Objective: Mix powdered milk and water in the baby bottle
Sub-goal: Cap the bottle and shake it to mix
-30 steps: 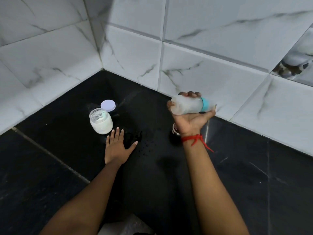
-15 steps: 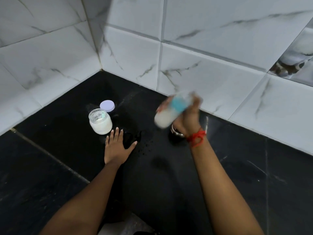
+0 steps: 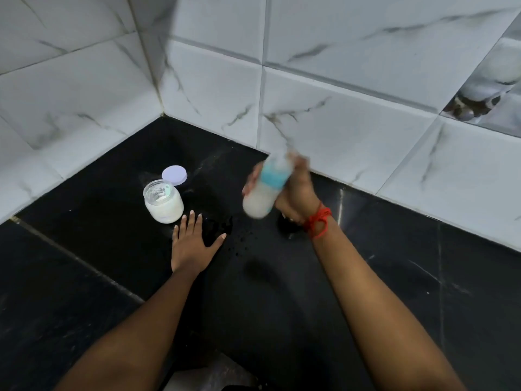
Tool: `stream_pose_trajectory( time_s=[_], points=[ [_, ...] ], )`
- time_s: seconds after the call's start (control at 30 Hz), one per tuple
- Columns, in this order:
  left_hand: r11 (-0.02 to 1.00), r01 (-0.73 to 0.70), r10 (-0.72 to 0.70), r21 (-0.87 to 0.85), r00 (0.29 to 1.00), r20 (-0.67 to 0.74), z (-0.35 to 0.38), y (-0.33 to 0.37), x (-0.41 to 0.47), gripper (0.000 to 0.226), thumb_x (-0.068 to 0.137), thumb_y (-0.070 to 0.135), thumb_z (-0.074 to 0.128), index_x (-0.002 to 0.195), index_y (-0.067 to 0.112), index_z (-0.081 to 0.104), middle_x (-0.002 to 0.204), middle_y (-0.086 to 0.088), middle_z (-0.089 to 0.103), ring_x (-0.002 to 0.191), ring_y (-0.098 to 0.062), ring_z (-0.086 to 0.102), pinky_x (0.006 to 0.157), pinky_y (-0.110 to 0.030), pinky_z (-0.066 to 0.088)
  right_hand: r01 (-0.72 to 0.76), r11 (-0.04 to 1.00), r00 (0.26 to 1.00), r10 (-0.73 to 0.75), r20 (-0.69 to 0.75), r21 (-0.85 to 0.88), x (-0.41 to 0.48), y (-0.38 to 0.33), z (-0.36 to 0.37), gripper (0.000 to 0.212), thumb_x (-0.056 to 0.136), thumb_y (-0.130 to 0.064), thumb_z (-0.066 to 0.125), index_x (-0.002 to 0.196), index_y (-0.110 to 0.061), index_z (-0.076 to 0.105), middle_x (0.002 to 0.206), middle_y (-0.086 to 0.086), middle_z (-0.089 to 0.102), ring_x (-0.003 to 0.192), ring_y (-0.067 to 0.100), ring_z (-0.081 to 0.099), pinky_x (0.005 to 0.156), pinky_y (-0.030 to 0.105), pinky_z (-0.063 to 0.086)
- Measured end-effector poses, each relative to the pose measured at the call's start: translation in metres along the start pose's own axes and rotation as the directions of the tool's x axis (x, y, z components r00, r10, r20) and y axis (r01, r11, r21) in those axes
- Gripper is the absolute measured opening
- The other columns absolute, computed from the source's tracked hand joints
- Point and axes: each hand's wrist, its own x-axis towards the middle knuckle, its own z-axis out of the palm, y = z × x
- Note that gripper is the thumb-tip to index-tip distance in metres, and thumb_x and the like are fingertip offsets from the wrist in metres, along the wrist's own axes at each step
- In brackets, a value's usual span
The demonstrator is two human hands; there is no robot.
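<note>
My right hand [image 3: 296,193] grips the baby bottle [image 3: 265,190], a frosted bottle with a teal collar and milky white liquid inside. The bottle is blurred by motion and tilted, base down-left and top up-right. A red thread is tied round my right wrist. My left hand [image 3: 191,244] rests flat on the black counter [image 3: 112,249], fingers spread, just in front of the open glass jar of powdered milk [image 3: 163,203]. The jar's pale round lid [image 3: 174,174] lies behind it.
White marble-look tiled walls meet in a corner behind the jar. Water drops [image 3: 239,244] speckle the counter between my hands. A small dark round object [image 3: 289,225] sits under my right wrist, mostly hidden.
The bottle swung from lying sideways with its top to the right to a tilt with its base down-left, blurred by shaking. My left hand stayed flat on the counter.
</note>
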Motion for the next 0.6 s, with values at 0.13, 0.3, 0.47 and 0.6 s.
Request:
stream_pose_trajectory(
  time_s=[0.13, 0.3, 0.47, 0.6],
  points=[
    [1.0, 0.0, -0.001, -0.014, 1.0, -0.015, 0.002, 0.001, -0.001, 0.1, 0.093, 0.083, 0.034, 0.167, 0.017, 0.019, 0.176, -0.003, 0.009, 0.163, -0.02, 0.003, 0.132, -0.044, 0.003, -0.002, 0.987, 1.0, -0.001, 0.015, 0.16, 0.003, -0.013, -0.006, 0.075, 0.077, -0.073, 0.05, 0.084, 0.0, 0.067, 0.078, 0.016, 0.066, 0.075, 0.032, 0.065, 0.082, 0.045, 0.047],
    [1.0, -0.002, 0.002, -0.02, 1.0, -0.006, -0.002, 0.002, -0.002, 0.1, 0.093, 0.083, 0.034, 0.167, 0.017, 0.02, 0.176, -0.002, 0.009, 0.163, -0.02, 0.003, 0.132, -0.044, 0.003, -0.015, 0.984, 0.988, 0.042, -0.151, 0.176, -0.003, 0.024, -0.019, 0.074, 0.093, -0.064, 0.036, 0.101, 0.007, 0.058, 0.091, 0.028, 0.063, 0.087, 0.042, 0.063, 0.086, 0.053, 0.051],
    [1.0, 0.001, -0.001, -0.004, 1.0, -0.008, 0.0, 0.002, -0.002, 0.1, 0.093, 0.083, 0.033, 0.167, 0.018, 0.018, 0.176, -0.002, 0.008, 0.163, -0.019, 0.001, 0.132, -0.044, 0.002, -0.02, 0.997, 0.993, 0.028, -0.111, 0.08, -0.006, 0.025, -0.03, 0.068, 0.084, -0.06, 0.043, 0.102, 0.005, 0.058, 0.097, 0.028, 0.056, 0.089, 0.04, 0.06, 0.09, 0.049, 0.05],
    [1.0, 0.007, -0.007, -0.012, 1.0, -0.006, -0.002, 0.003, -0.003, 0.1, 0.093, 0.083, 0.033, 0.167, 0.018, 0.018, 0.176, -0.001, 0.007, 0.163, -0.019, 0.001, 0.132, -0.043, 0.002, 0.208, 0.883, 0.951, -0.082, -0.297, 0.421, -0.008, -0.003, -0.019, 0.051, 0.1, -0.044, 0.027, 0.104, -0.012, 0.067, 0.097, 0.017, 0.066, 0.091, 0.033, 0.063, 0.087, 0.048, 0.047]
  ],
)
